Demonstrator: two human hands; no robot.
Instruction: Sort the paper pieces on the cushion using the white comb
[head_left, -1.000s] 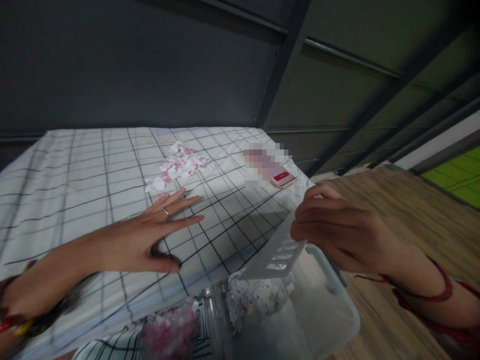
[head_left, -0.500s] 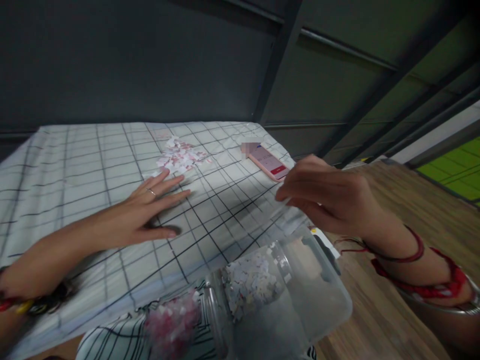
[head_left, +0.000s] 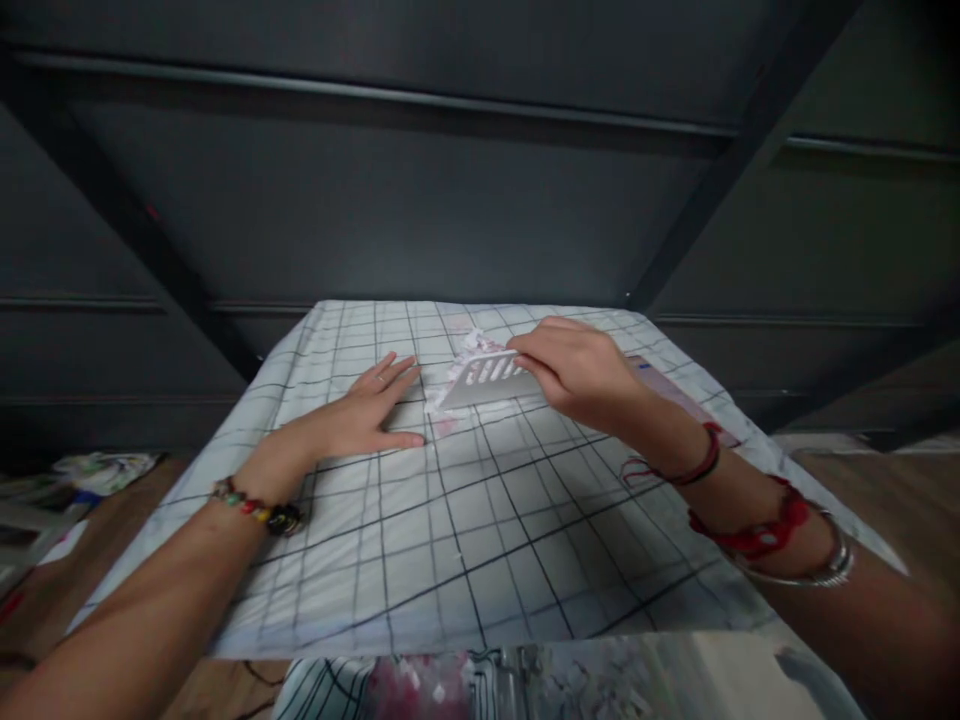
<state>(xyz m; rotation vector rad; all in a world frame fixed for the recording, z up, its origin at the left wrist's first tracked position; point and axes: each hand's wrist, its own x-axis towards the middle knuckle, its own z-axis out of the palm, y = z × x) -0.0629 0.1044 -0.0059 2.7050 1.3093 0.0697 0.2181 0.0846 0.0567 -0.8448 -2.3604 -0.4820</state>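
Many pink scraps [head_left: 420, 690], blurred, sit at the bottom edge of the view beside a translucent plastic container [head_left: 675, 685]. Beyond them, on a white cloth with dark checked lines [head_left: 480, 530], the left hand [head_left: 364, 415] rests palm down, fingers spread, holding nothing. The right hand [head_left: 577, 365], fingers closed, pinches a flat white plastic scraper with slots [head_left: 487, 390], tilted on edge before a pile of white-and-pink paper bits [head_left: 476, 343]. A pink phone [head_left: 679, 395] lies partly behind the right forearm; a dark grey panelled wall [head_left: 390, 210] stands behind.
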